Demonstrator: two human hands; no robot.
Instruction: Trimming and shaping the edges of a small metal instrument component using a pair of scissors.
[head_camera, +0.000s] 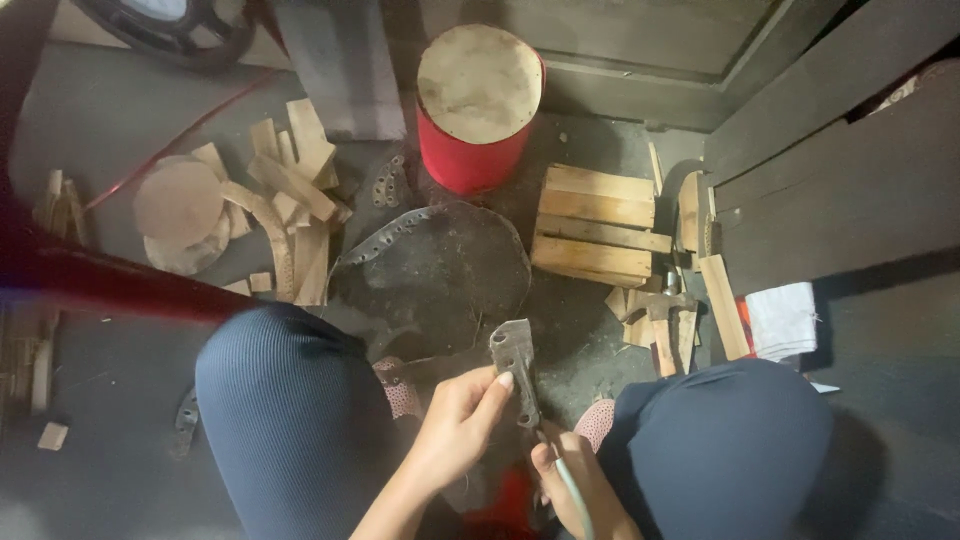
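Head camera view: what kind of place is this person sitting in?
Probably a small drum-making or leather craft workshop, worked on the floor. A red drum stands by a dark round hide, wood offcuts lie scattered, and the left hand holds a punched leather strip.

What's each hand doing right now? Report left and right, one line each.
Left hand: closed, pinching a dark strip of hide with punched holes.
Right hand: closed around a thin pale tool, its tip at the strip.
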